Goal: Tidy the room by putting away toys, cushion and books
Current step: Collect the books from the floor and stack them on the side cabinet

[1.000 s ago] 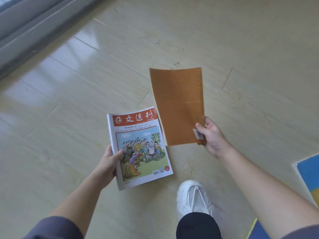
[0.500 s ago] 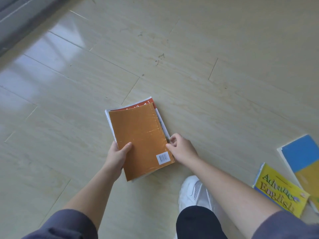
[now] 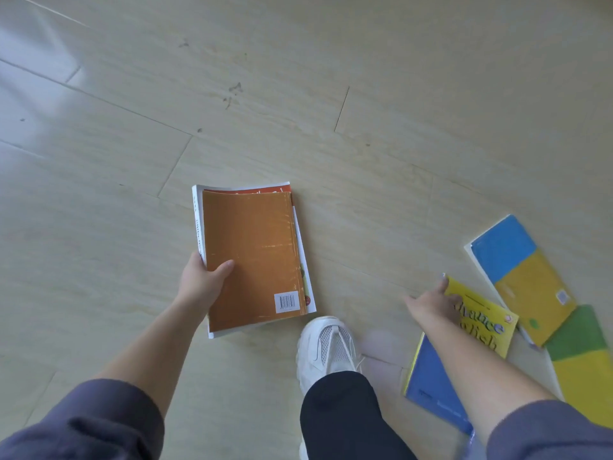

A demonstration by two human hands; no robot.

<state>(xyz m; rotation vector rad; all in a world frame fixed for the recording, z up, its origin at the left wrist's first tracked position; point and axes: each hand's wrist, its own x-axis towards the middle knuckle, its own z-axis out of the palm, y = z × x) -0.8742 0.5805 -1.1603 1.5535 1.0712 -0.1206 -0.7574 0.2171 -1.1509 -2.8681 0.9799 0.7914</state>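
My left hand [image 3: 202, 283] grips a stack of two books above the floor: an orange-brown book [image 3: 252, 257] with a barcode lies on top of a magazine [image 3: 300, 247], of which only the red top strip and white edges show. My right hand [image 3: 431, 305] is low at the right, blurred, with its fingers on the top left corner of a yellow English book [image 3: 487, 320] lying on the floor. Whether it grips the corner or only touches it is unclear.
On the floor at right lie a blue book [image 3: 431, 383] under the yellow one, a blue-and-yellow book [image 3: 524, 273] and a green-and-yellow book [image 3: 583, 360]. My white shoe [image 3: 326, 343] and dark trouser leg stand between the stack and those books. Pale wood floor [image 3: 298, 94] stretches beyond.
My right hand laid the orange-brown book on the magazine, let go and swung right and down to the yellow English book. My left hand now holds the stack alone.
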